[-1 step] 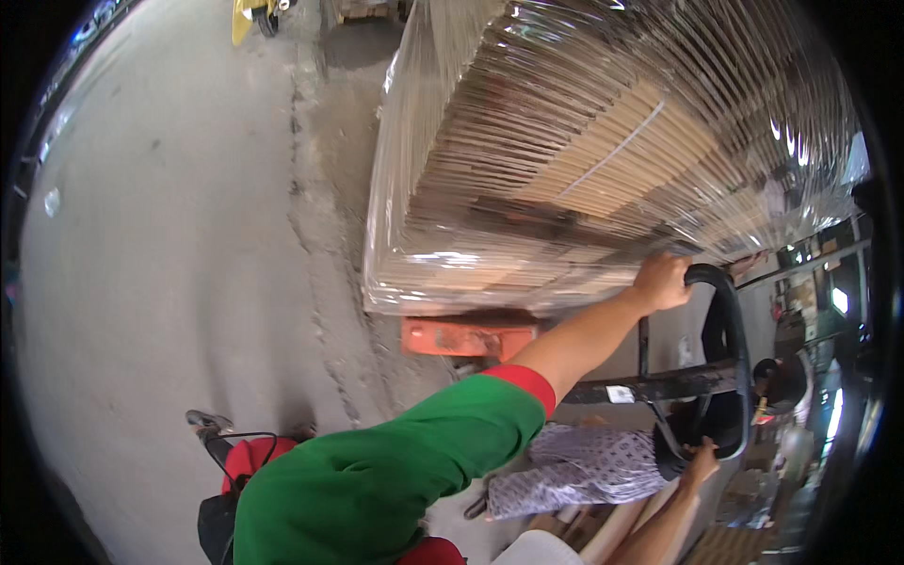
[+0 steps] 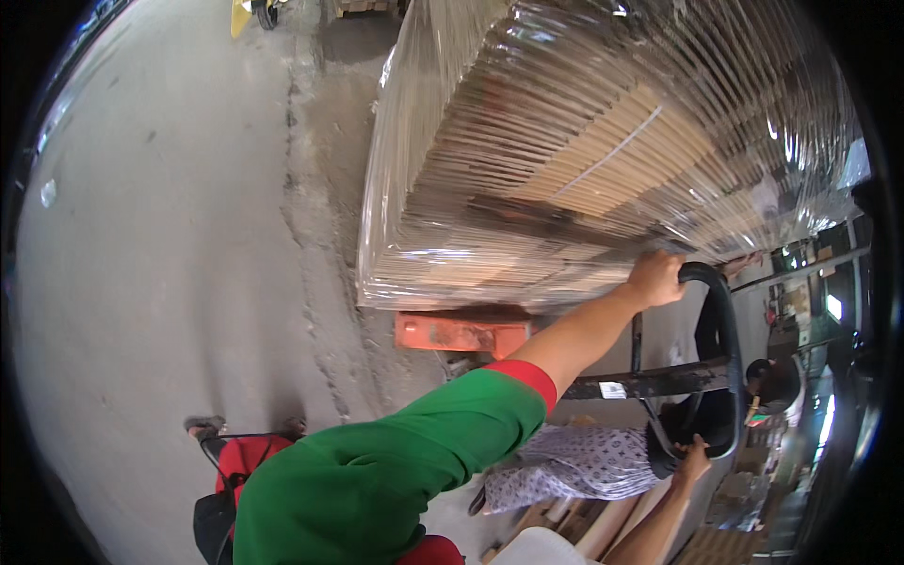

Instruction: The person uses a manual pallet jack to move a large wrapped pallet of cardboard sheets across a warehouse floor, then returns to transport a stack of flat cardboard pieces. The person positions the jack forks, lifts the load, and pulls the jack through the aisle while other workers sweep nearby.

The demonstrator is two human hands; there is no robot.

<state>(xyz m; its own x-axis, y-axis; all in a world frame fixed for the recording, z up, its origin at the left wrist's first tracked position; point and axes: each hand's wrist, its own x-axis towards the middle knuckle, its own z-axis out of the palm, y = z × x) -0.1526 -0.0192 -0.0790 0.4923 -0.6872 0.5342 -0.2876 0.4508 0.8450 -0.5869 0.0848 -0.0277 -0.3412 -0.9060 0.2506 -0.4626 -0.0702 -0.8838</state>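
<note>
Okay, left hand (image 2: 656, 279) curls round the upper bend of the black loop handle (image 2: 731, 339), right hand (image 2: 695, 460) grips its lower bend, loop's long axis running between them, shaft (image 2: 654, 381) heading leftward, film-wrapped cardboard stack (image 2: 565, 169) beyond, nearer the left hand.

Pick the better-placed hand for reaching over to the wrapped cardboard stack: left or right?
Left, most likely. The left hand grips the black pallet-jack handle at its end nearer the wrapped cardboard stack; the right hand holds the handle's far end.
</note>
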